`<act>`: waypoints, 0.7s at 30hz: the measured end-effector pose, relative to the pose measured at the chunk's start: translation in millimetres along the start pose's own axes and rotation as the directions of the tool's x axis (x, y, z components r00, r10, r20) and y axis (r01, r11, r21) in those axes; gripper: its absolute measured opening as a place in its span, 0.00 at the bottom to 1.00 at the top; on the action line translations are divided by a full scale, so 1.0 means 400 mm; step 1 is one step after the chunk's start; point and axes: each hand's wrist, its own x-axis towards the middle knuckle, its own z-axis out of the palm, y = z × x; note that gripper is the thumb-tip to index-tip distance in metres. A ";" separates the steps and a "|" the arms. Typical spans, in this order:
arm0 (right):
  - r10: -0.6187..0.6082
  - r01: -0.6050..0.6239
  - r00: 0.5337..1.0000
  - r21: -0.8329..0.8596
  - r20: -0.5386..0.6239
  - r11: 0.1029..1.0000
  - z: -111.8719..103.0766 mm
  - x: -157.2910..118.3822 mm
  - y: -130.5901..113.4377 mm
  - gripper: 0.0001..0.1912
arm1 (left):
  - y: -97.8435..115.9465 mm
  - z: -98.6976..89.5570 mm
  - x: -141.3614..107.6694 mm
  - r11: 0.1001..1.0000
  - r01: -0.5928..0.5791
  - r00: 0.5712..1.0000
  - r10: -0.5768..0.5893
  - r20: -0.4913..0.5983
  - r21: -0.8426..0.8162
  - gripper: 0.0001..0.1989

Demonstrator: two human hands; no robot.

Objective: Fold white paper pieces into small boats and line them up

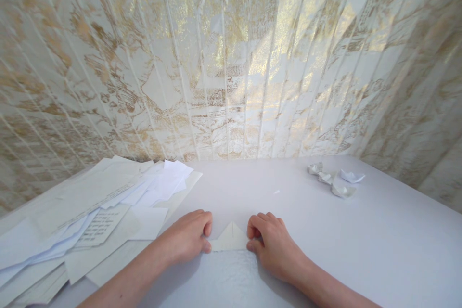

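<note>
Between my two hands is a small folded piece of white paper (233, 237), with a pointed top, a crease down its middle and a straight lower edge. My left hand (191, 233) pinches its left end between thumb and curled fingers. At the other end, my right hand (269, 240) grips the paper's right corner in the same way. Both ends of the paper are partly hidden by the fingers. The paper is at the table surface, close to the front.
Loose sheets of paper (108, 211), some printed, lie in a spread pile on the left of the white table (361, 250). Several small folded paper boats (342, 190) stand at the back right. A tiny paper scrap (276, 192) lies mid-table. A patterned wall (231, 82) rises behind.
</note>
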 end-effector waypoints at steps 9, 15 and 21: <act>-0.003 0.004 1.000 0.024 -0.017 1.000 0.003 0.005 0.003 0.08 | -0.016 -0.006 -0.008 0.992 -0.010 1.000 0.013 0.025 -0.122 0.06; 0.017 -0.013 0.998 0.063 -0.064 0.998 0.011 -0.006 -0.004 0.07 | 0.049 0.046 -0.008 0.987 0.015 0.986 -0.041 -0.160 -0.161 0.08; -0.032 0.047 0.993 0.124 -0.117 0.991 0.027 -0.008 -0.004 0.06 | 0.065 0.070 -0.009 0.970 -0.012 0.981 -0.036 -0.191 -0.242 0.08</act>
